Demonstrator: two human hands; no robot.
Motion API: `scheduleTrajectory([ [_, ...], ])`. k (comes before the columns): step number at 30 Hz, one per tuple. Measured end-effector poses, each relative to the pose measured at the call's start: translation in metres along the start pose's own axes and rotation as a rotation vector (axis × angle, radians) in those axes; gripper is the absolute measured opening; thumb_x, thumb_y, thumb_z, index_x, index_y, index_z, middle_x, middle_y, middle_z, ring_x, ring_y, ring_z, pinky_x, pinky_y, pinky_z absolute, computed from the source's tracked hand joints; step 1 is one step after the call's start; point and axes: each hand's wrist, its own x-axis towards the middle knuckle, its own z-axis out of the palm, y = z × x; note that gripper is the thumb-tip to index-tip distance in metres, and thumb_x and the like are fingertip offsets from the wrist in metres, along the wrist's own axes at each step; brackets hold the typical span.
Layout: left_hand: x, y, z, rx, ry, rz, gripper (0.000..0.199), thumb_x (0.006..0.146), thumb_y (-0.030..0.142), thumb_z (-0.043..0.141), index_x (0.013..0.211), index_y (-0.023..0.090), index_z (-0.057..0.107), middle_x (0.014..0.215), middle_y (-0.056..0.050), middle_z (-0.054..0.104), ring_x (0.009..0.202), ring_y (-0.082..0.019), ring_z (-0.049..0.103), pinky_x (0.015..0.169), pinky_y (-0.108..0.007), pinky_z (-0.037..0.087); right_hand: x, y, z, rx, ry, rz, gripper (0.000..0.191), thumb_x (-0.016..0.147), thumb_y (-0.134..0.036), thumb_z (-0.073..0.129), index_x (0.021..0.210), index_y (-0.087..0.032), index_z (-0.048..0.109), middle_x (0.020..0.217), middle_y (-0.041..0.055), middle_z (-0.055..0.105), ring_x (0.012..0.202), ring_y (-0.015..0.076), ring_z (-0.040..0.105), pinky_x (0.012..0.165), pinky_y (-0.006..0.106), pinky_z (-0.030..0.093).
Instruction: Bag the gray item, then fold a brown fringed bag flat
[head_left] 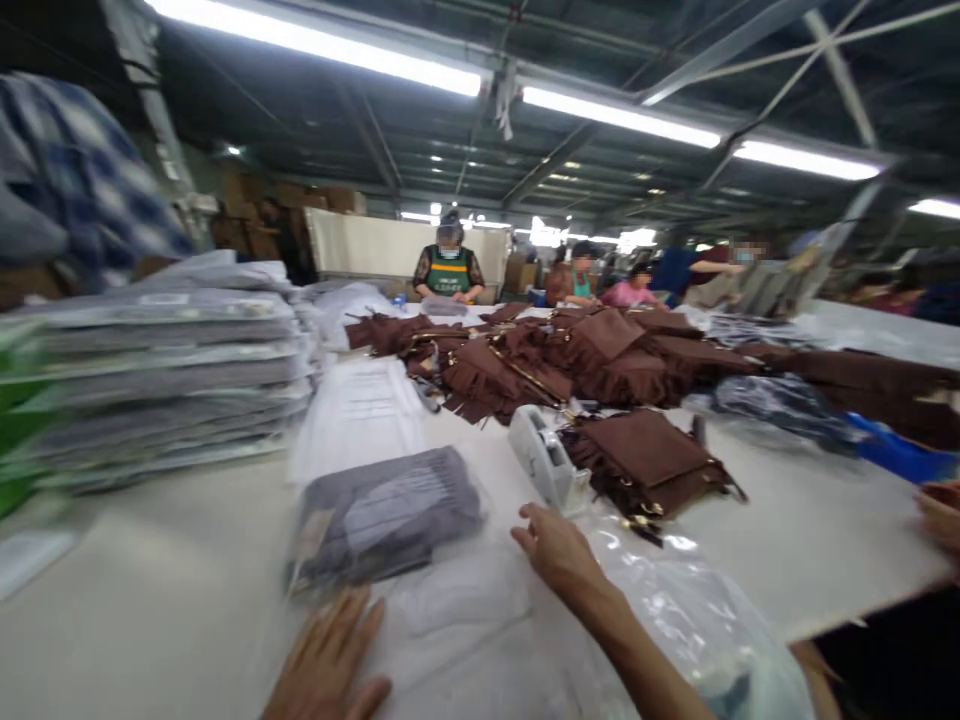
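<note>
A: ok so where's that grey folded bundle sitting?

B: It's lying a bit left of center on the white table. Making it the clock's middle, the left hand is lying palm down at 7 o'clock, fingers spreading wide, not gripping anything. Fingertips are ending right by its near edge, can't tell if they're touching.

A: and the right hand?

B: Hanging around at 3, fingers curling a little. Honestly can't tell if it's pinching anything, its back is facing us.

A: neighbors?

B: From the right hand, a pale plastic gadget is standing at 12, a brown fringed bag is lying around 1, and a shiny clear bag is sprawling at 4. From the bundle, a tall grey stack is sitting at 10.
</note>
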Motion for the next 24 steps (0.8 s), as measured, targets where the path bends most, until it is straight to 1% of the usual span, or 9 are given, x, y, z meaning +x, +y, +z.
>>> scheduleTrajectory([
  [3,0.0,0.011,-0.01,0.03,-0.07,0.042,0.062,0.079,0.056,0.066,0.13,0.024,0.054,0.127,-0.006,0.065,0.111,-0.024,0.06,0.091,-0.031,0.046,0.007,0.005,0.009,0.141,-0.039,-0.007,0.041,0.086,-0.026,0.058,0.125,-0.016,0.053,0.088,0.0058,0.07,0.089,0.0209,0.067,0.08,0.029,0.048],
  [5,0.003,0.017,-0.019,-0.055,-0.163,0.011,0.057,0.076,0.045,0.072,0.126,0.024,0.056,0.124,-0.005,0.067,0.108,-0.022,0.062,0.09,-0.029,0.046,0.006,0.01,0.015,0.209,-0.074,0.014,0.047,0.085,-0.027,0.055,0.129,-0.015,0.048,0.081,0.002,0.068,0.072,0.0181,0.067,0.066,0.027,0.05],
  [8,0.001,0.022,-0.037,-0.193,-0.414,-0.152,0.041,0.073,0.024,0.073,0.112,0.028,0.062,0.114,-0.001,0.069,0.102,-0.021,0.064,0.088,-0.028,0.048,-0.005,0.017,0.027,0.42,-0.167,0.065,0.059,0.082,-0.036,0.053,0.136,-0.015,0.039,0.067,-0.0059,0.057,0.045,0.014,0.057,0.038,0.024,0.042],
  [10,0.002,0.025,-0.048,-0.228,-0.541,-0.289,0.037,0.073,0.016,0.071,0.107,0.029,0.064,0.11,-0.001,0.069,0.101,-0.022,0.063,0.089,-0.031,0.049,-0.013,0.021,0.034,0.679,-0.221,0.113,0.072,0.076,-0.044,0.058,0.138,-0.015,0.034,0.059,-0.0104,0.047,0.04,0.0142,0.054,0.032,0.023,0.038],
  [11,0.003,0.027,-0.052,-0.234,-0.565,-0.339,0.04,0.073,0.014,0.071,0.11,0.029,0.064,0.112,-0.002,0.069,0.103,-0.024,0.062,0.091,-0.033,0.048,-0.018,0.023,0.036,0.801,-0.232,0.138,0.079,0.073,-0.048,0.061,0.139,-0.015,0.033,0.057,-0.0116,0.043,0.041,0.0152,0.056,0.031,0.023,0.038],
  [14,0.018,0.036,-0.055,-0.294,-0.573,-0.344,0.073,0.07,0.017,0.077,0.136,0.028,0.048,0.134,-0.008,0.058,0.119,-0.029,0.054,0.102,-0.041,0.043,-0.029,0.023,0.037,0.958,-0.208,0.184,0.088,0.069,-0.055,0.065,0.141,-0.016,0.033,0.053,-0.0123,0.041,0.042,0.0164,0.057,0.031,0.022,0.037],
  [17,0.042,0.054,-0.043,-0.41,-0.561,-0.262,0.095,0.068,0.034,0.083,0.147,0.027,0.031,0.149,-0.011,0.043,0.132,-0.032,0.042,0.11,-0.046,0.036,-0.037,0.018,0.032,0.957,-0.197,0.206,0.086,0.069,-0.057,0.066,0.14,-0.016,0.037,0.05,-0.0109,0.046,0.036,0.0125,0.051,0.031,0.02,0.035],
  [20,0.067,0.076,-0.026,-0.472,-0.53,-0.231,0.086,0.075,0.048,0.076,0.146,0.025,0.032,0.144,-0.011,0.048,0.128,-0.031,0.046,0.109,-0.047,0.037,-0.046,0.014,0.024,0.949,-0.226,0.213,0.081,0.072,-0.059,0.064,0.137,-0.016,0.041,0.052,-0.008,0.053,0.036,0.0108,0.048,0.034,0.02,0.035],
  [24,0.085,0.093,-0.015,-0.399,-0.565,-0.209,0.054,0.088,0.036,0.064,0.135,0.018,0.046,0.131,-0.012,0.058,0.116,-0.031,0.054,0.098,-0.046,0.045,-0.057,0.033,0.019,0.888,-0.293,0.177,0.064,0.082,-0.059,0.054,0.129,-0.016,0.052,0.052,-0.0058,0.055,0.038,0.0121,0.05,0.038,0.022,0.039],
])
